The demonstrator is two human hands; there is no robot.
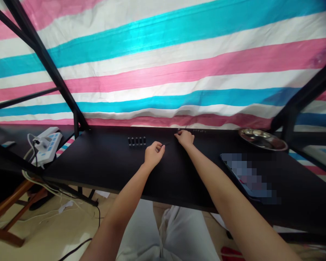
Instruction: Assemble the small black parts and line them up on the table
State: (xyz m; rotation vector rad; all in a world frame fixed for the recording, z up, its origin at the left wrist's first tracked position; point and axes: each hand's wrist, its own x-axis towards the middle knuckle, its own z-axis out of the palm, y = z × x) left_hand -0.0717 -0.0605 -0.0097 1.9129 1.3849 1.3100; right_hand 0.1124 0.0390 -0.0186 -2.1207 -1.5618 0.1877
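Over the middle of the black table, my left hand (154,154) is closed in a pinch. A small thin dark piece (165,145), hard to see against the tabletop, pokes out to the right of its fingertips. To its left stands a neat row of several short dark cylinders (137,141) with pale ends. Farther back, near the rear edge, my right hand (185,138) has thumb and forefinger pressed together; what they pinch, if anything, is too small to name. Several tiny pale pieces (199,131) lie just to the right of that hand.
A round shiny metal tray (263,139) sits at the back right. In front of it lies a blurred-out, phone-like device (247,177). White power strips (50,145) with cables are on the left. Black metal frame bars (47,69) and a striped sheet (163,79) bound the table.
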